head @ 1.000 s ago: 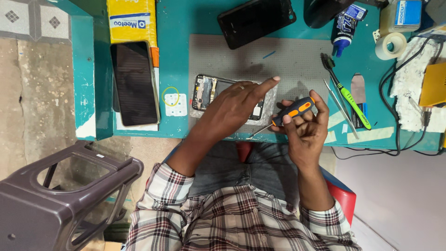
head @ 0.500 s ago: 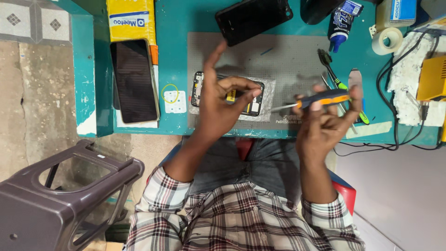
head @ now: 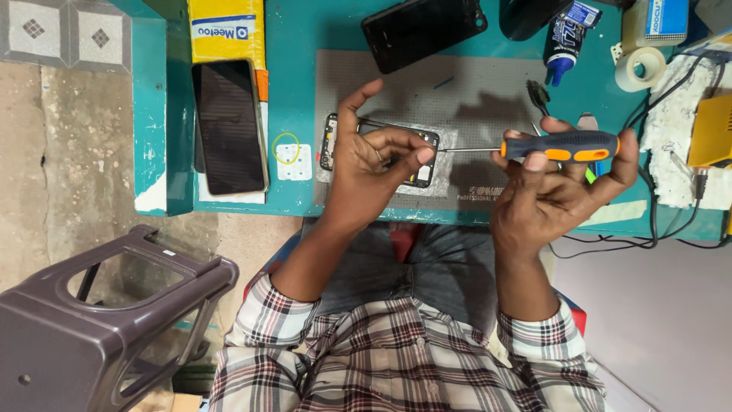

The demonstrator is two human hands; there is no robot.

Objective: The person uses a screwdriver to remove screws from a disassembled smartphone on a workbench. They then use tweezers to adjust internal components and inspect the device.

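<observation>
Hands lifted: right hand now grips the screwdriver level, left hand pinching over the opened phone.

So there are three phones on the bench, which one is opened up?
The phone under the left hand, lying on the grey mat: its back is off and its insides show. The phone by the yellow box and the one at the top are closed.

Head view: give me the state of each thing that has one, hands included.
Opened phone: back off, flat on grey mat.
Screwdriver: lifted, level, tip towards left hand.
Right hand: fingers closed on screwdriver.
Left hand: fingertips pinched, above phone.
Phone by yellow box: screen dark.
Glue bottle: capped.
</observation>
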